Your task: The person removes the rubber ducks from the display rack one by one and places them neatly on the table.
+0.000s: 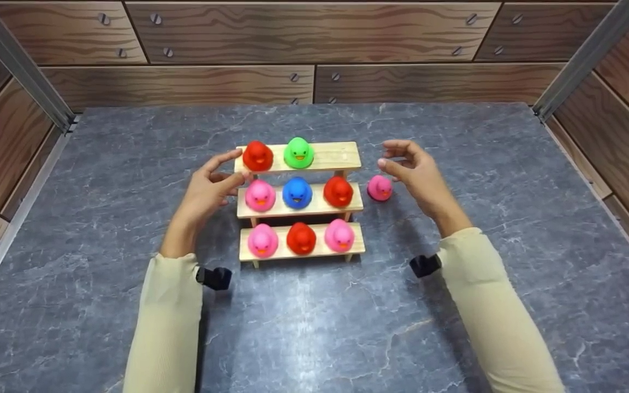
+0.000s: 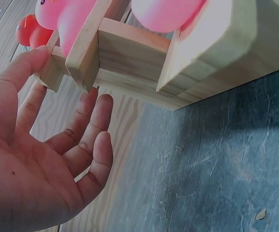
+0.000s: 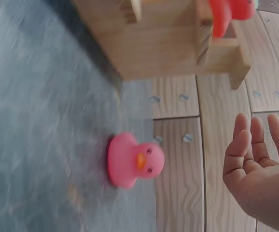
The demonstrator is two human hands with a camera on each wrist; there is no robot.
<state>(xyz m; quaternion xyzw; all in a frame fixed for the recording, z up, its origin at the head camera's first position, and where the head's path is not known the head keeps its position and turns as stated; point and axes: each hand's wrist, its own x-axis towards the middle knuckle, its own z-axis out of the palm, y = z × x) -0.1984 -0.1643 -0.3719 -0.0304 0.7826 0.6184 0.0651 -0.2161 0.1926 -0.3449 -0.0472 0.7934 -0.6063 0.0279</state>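
A three-tier wooden stand (image 1: 342,155) carries rubber ducks. At its left end, my left hand (image 1: 202,188) pinches the top board between thumb and index finger, beside a red duck (image 1: 258,156); the other fingers spread free in the left wrist view. A green duck (image 1: 298,153) shares that board. Right of the stand, a pink duck (image 1: 380,188) sits on the tabletop. My right hand (image 1: 415,172) hovers close by it with loosely bent fingers, holding nothing. In the right wrist view a gap separates this hand (image 3: 260,174) from the pink duck (image 3: 130,161).
On the middle tier stand a pink duck (image 1: 260,195), a blue duck (image 1: 297,192) and a red duck (image 1: 338,191). The bottom tier bears a pink (image 1: 262,240), a red (image 1: 301,238) and another pink duck (image 1: 339,236). Wood-patterned walls (image 1: 314,33) enclose the grey marbled table (image 1: 314,327).
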